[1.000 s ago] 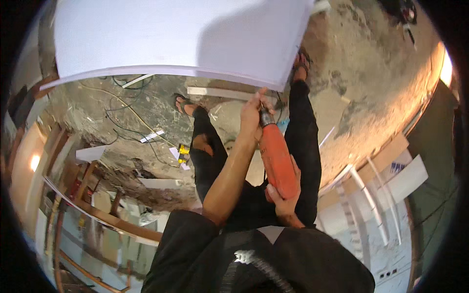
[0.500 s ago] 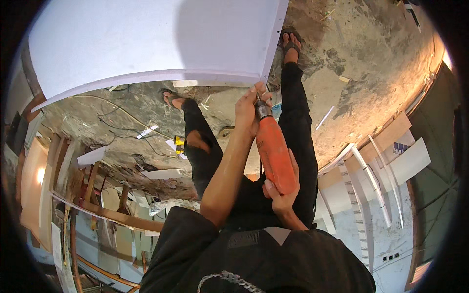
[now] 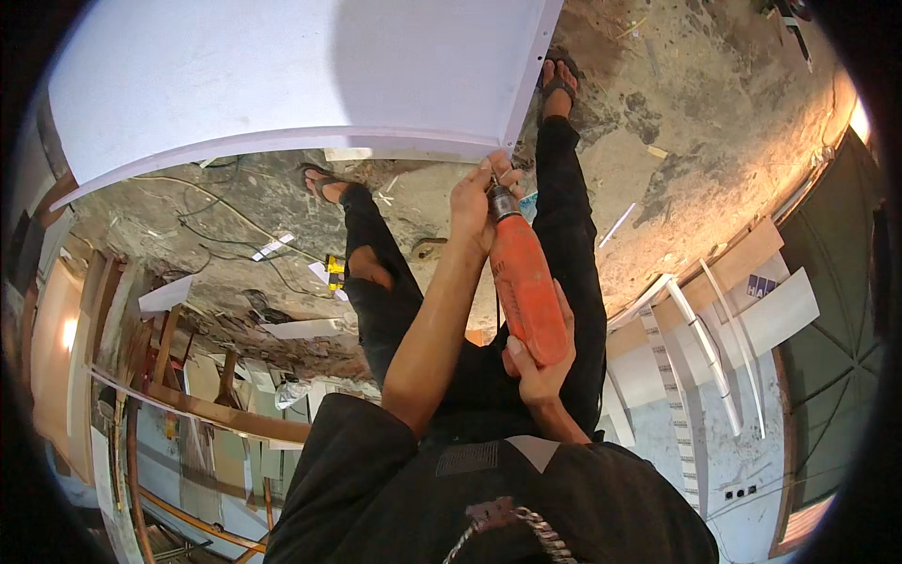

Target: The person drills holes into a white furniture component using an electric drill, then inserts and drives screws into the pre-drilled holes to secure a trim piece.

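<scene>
An orange power drill (image 3: 529, 291) points away from me, its metal chuck (image 3: 504, 200) close to the near right corner of a large white panel (image 3: 225, 75). My right hand (image 3: 545, 373) is closed round the drill's rear end. At the front, my left hand (image 3: 473, 204) has its fingers curled about the chuck's tip, right at the panel corner. What those fingertips pinch is hidden, and so is the bit's end. Small dark holes dot the panel's right edge strip.
My feet in sandals stand apart on a rough, stained floor (image 3: 648, 179). Cables (image 3: 221, 202) and a yellow-and-black tool (image 3: 335, 273) lie to the left. White strips and boards (image 3: 785, 310) lean at the right. Wooden frames (image 3: 235, 418) stand at the lower left.
The whole view has shifted slightly, and the chain at my chest has swung. Both hands and the drill keep the same place at the panel corner.
</scene>
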Tool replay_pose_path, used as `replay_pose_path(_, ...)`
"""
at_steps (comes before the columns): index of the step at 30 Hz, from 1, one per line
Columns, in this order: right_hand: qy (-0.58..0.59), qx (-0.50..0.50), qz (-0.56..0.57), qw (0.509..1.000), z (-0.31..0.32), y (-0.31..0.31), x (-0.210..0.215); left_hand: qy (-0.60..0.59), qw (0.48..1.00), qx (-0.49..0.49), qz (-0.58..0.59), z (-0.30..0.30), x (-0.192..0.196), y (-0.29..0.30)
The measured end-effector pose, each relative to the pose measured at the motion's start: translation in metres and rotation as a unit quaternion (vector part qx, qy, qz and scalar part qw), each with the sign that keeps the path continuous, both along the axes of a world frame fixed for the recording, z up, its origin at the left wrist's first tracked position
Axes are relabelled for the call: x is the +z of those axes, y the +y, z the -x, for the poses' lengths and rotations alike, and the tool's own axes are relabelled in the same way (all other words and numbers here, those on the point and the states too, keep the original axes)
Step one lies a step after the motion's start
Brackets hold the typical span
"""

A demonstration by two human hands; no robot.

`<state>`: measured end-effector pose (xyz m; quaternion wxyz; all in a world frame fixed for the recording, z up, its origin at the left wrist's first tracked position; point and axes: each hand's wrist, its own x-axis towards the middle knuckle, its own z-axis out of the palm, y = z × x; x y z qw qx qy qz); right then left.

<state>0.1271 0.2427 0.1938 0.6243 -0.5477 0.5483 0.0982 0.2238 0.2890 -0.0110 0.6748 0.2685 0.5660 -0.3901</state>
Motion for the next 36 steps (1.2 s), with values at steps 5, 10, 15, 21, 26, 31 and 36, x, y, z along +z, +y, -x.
replay_pose_path(5, 0.014, 0.022, 0.000, 1.000, -0.004, -0.004, 0.000, -0.014, 0.999, 0.031, 0.035, 0.004, -0.009, 0.004)
replay_pose_path(10, 0.028, 0.013, -0.018, 0.999, -0.003, -0.004, -0.001, 0.003, 1.000, -0.006, -0.016, -0.002, -0.004, 0.001)
replay_pose_path(15, 0.011, 0.029, 0.001, 1.000, -0.008, -0.005, -0.004, 0.001, 1.000, -0.002, -0.017, -0.003, -0.005, 0.002)
replay_pose_path(21, 0.018, 0.022, -0.005, 1.000, -0.010, -0.005, -0.005, 0.008, 1.000, 0.012, -0.015, -0.003, -0.008, 0.003)
replay_pose_path(26, 0.025, 0.077, 0.024, 0.996, -0.017, -0.009, -0.004, 0.008, 0.998, 0.051, 0.025, 0.001, -0.012, 0.008)
replay_pose_path(31, 0.044, 0.098, 0.054, 0.993, -0.016, -0.011, -0.006, 0.065, 0.985, 0.142, 0.074, 0.001, -0.012, 0.008)
replay_pose_path(36, 0.066, 0.146, 0.101, 0.982, -0.019, -0.018, -0.007, 0.115, 0.971, 0.206, 0.036, -0.008, -0.009, -0.001)
